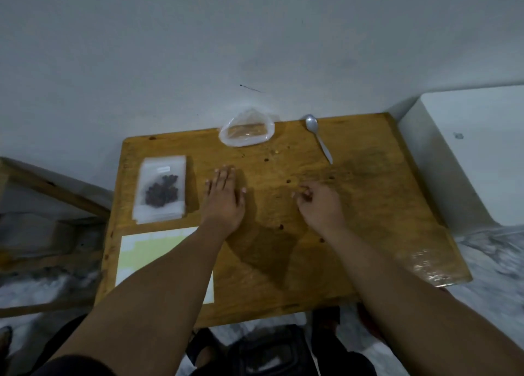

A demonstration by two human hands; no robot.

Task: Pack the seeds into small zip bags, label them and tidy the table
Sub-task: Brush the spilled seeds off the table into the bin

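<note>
We are resting our left hand [225,200] open on the table [368,220] — right hand [320,205] curled, grasp unclear — beside a zip bag [161,191], label [164,169] unreadable.

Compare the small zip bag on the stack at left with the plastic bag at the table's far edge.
The small zip bag lies flat and rectangular; the far plastic bag is loose and rumpled. The zip bag holds dark seeds and bears a white label; the far bag holds something light brown, with no label visible. Both are clear plastic.
</note>
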